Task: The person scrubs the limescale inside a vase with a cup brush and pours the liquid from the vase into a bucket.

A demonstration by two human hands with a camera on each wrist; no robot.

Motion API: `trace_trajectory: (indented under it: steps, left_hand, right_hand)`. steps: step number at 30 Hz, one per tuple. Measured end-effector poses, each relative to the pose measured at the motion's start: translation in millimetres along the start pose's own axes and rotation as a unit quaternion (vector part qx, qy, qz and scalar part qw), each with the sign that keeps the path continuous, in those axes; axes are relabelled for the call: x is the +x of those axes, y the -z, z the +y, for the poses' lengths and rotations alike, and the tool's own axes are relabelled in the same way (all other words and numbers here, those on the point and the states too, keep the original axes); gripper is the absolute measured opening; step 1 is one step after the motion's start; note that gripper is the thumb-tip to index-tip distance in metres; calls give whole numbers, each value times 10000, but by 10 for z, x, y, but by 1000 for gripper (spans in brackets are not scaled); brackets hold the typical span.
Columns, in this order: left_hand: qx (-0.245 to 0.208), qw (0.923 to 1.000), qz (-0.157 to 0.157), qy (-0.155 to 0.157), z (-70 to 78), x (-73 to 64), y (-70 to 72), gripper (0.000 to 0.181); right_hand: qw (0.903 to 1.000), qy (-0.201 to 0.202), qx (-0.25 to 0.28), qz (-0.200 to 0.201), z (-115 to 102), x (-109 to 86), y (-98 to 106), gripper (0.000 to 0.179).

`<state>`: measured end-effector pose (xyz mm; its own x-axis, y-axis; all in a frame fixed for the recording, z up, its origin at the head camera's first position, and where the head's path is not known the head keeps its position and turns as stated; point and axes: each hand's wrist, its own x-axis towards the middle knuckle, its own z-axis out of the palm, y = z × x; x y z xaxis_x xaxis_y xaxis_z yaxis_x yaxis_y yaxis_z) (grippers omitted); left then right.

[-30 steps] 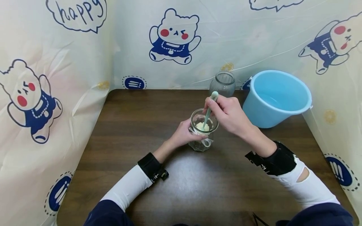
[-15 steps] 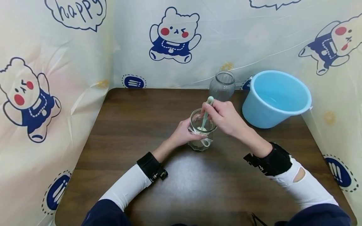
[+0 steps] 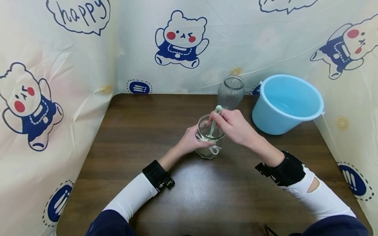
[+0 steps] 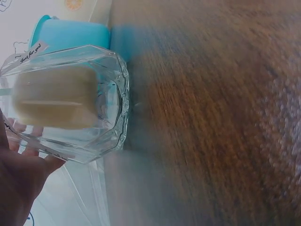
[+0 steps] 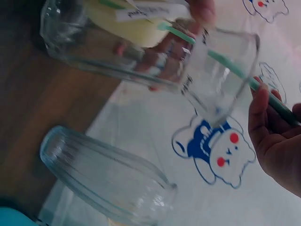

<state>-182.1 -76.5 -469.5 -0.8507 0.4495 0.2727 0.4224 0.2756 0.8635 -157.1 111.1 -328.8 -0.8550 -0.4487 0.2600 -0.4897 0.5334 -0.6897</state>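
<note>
Brown table [image 3: 189, 196], left hand [image 3: 189, 143] gripping glass jar [image 3: 207, 153], right hand [image 3: 237, 127] pinching green stick [image 3: 213, 125], pale contents [image 4: 56, 96] blurred

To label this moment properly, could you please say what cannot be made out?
Head: most fingers of the left hand, hidden behind the glass jar.
Head: the black object, cut off by the bottom edge.
Right wrist: lettering on the white ribbon, blurred.
Right wrist: most of the blue bucket, cut off by the corner.
</note>
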Motion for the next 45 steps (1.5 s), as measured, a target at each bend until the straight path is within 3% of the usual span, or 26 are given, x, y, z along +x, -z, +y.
trace_trajectory:
  steps: [4,11,16,24,31,33,41,45]
  left_hand:
    - [-5,10000,56,3,-10,-4,-12,75]
    - [-46,9999,-46,-134,242,-18,56,66]
    - [26,10000,-39,-58,72,3,22,71]
    - [-57,9999,-25,114,-6,-9,15,73]
    - [-49,10000,-12,-19,-16,-5,8,71]
    - [-44,10000,-14,-4,-16,-2,8,70]
    - [-99,9999,-3,-17,-8,-20,12,73]
    - [-125,9999,-31,7,-7,-26,17,72]
  right_hand:
    - [9993,129,-103,-341,-15,2,4,33]
    - [9976,413,-186,523,-129,78,201,31]
    - [9983,401,-154,394,-97,43,135,31]
    - [9989,329,-222,-262,-46,-18,5,30]
    - [9970,560,-360,386,-133,51,149,29]
    - [9967,592,-364,417,-136,56,147,29]
    - [9938,770,-740,-296,-66,21,-40,21]
    - [9907,837,-938,-520,-78,23,-42,18]
